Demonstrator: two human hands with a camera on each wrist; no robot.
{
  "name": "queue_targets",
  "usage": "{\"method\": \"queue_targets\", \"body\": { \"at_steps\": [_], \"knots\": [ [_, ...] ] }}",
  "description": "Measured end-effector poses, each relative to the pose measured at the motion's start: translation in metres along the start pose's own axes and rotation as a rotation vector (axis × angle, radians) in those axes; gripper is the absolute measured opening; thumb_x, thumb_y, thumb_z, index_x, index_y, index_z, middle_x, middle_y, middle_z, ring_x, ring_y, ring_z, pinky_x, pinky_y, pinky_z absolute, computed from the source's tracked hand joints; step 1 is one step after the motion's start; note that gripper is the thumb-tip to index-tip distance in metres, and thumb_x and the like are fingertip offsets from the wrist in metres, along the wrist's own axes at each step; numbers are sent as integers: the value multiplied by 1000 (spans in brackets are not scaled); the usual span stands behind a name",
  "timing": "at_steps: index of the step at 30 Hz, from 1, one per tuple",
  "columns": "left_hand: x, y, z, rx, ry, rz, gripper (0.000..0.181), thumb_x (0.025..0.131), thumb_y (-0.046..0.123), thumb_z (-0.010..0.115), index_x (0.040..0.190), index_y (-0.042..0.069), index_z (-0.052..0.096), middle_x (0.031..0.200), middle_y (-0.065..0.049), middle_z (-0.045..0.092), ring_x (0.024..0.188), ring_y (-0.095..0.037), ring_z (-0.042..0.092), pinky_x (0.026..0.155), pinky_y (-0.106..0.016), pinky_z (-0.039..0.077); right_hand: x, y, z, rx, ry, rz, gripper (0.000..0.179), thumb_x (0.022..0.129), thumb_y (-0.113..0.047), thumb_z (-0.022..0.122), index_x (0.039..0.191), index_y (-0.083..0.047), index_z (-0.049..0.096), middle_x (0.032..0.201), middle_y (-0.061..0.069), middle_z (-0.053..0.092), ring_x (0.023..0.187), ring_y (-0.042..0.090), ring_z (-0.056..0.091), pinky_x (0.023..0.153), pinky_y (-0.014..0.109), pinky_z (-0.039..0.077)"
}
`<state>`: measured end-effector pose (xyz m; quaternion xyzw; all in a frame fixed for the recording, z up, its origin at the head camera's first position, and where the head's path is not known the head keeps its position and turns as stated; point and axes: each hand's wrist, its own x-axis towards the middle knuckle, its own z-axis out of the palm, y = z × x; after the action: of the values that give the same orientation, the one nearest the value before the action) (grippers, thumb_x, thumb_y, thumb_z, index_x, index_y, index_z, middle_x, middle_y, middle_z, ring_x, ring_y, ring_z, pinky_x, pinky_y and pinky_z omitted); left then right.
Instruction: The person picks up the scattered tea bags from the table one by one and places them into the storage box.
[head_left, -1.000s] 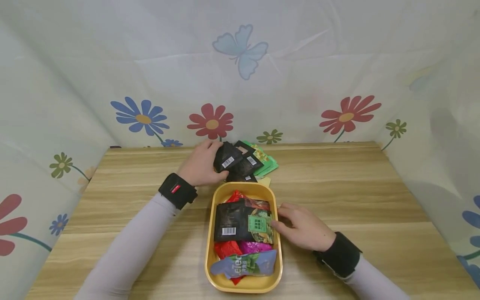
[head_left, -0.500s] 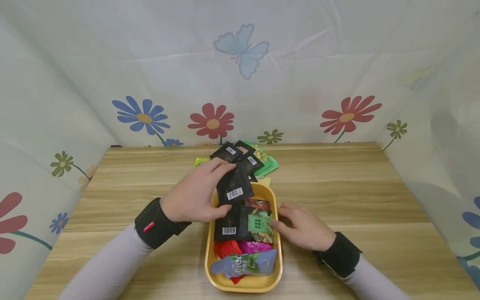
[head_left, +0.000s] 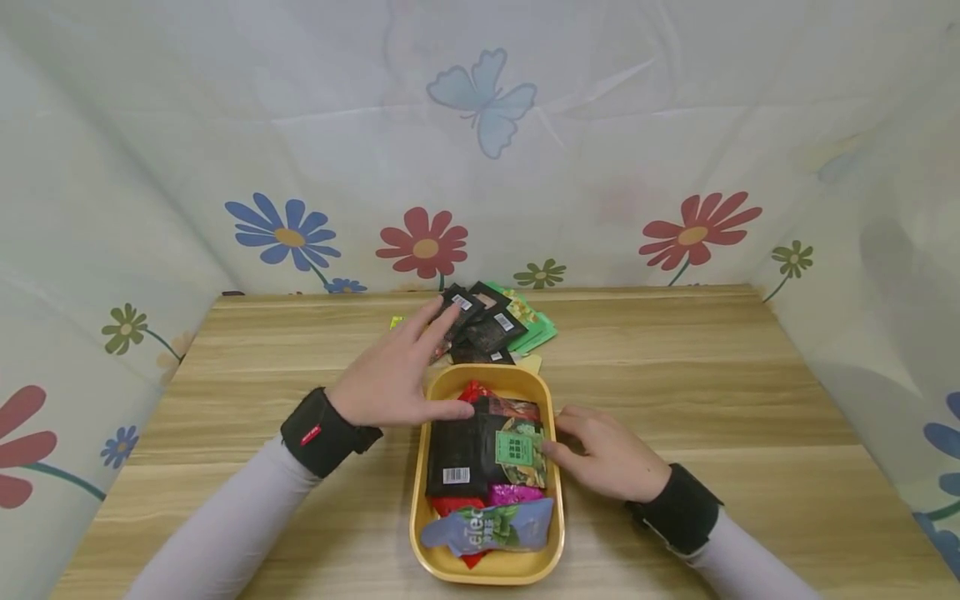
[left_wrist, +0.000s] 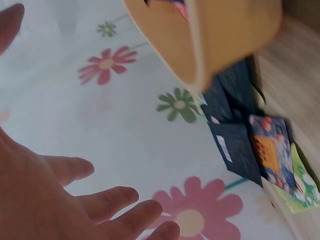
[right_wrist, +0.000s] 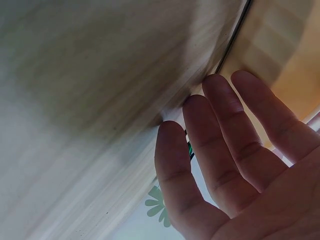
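My left hand [head_left: 393, 375] hovers over the far left rim of the yellow tray [head_left: 528, 572], its fingers spread and nothing held. In the left wrist view its fingers [left_wrist: 107, 202] look stretched apart. A black packet [head_left: 453, 442] with a barcode lies in the tray, overlapping another black packet with a green label [head_left: 514, 448]. My right hand [head_left: 611, 454] rests against the tray's right side, thumb at the rim. The right wrist view shows its fairly straight fingers [right_wrist: 200, 145] against the outer wall; the thumb is hidden there.
Behind the tray several black packets [head_left: 495, 332] and green packets [head_left: 536, 333] lie in a loose pile near the flowered backdrop. Inside the tray are a blue pouch [head_left: 491, 529], a magenta packet [head_left: 513, 493] and red packets [head_left: 456, 505]. All stand on a wood-grain table [head_left: 675, 358].
My left hand drew a black packet from the pile into the tray and let go of it. It has then moved back slightly toward the pile. The right hand stayed still.
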<state>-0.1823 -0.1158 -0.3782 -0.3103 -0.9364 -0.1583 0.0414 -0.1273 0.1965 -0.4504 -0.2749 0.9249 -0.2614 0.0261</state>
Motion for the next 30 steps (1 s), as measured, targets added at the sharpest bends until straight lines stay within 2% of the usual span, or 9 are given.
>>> {"method": "queue_targets", "body": {
  "at_steps": [4, 9, 13, 18, 23, 30],
  "knots": [
    [22, -18, 6, 21, -5, -75, 120, 71, 87, 51, 163, 18, 16, 165, -12, 18, 146, -34, 30, 110, -52, 34, 0, 0, -1, 3, -11, 17, 33, 97, -46, 54, 110, -20, 70, 97, -15, 61, 95, 6, 60, 86, 35, 51],
    [48, -38, 17, 65, -12, -133, 113, 75, 80, 53, 161, 13, 25, 162, -18, 25, 144, -39, 32, 111, -54, 33, 0, 0, -1, 8, -14, 27, 34, 97, -47, 53, 110, -21, 70, 98, -15, 62, 95, 6, 60, 86, 35, 51],
    [67, -49, 27, 118, -42, -205, 109, 76, 76, 56, 160, 12, 29, 160, -19, 29, 144, -39, 31, 114, -53, 28, 0, 0, 0, 13, -16, 29, 35, 97, -48, 53, 111, -21, 71, 99, -15, 62, 96, 6, 60, 87, 36, 51],
    [87, -56, 36, 166, -103, -303, 104, 76, 70, 60, 159, 13, 32, 159, -18, 32, 142, -40, 34, 113, -54, 30, 0, 1, 0, 19, -24, 42, 39, 97, -50, 52, 114, -20, 70, 101, -14, 63, 98, 6, 60, 89, 36, 51],
    [102, -65, 46, 235, -140, -325, 101, 78, 68, 59, 156, 10, 36, 156, -18, 38, 140, -40, 37, 114, -52, 29, 0, 2, 0, 13, -21, 39, 38, 97, -50, 52, 113, -21, 70, 101, -15, 63, 98, 5, 59, 89, 36, 51],
    [114, -75, 61, 231, -153, -385, 101, 78, 67, 61, 155, 7, 36, 153, -19, 40, 138, -39, 39, 116, -48, 28, 0, 2, 0, 20, -19, 33, 40, 97, -50, 52, 115, -19, 70, 108, -12, 65, 104, 8, 61, 92, 38, 50]
  ]
}}
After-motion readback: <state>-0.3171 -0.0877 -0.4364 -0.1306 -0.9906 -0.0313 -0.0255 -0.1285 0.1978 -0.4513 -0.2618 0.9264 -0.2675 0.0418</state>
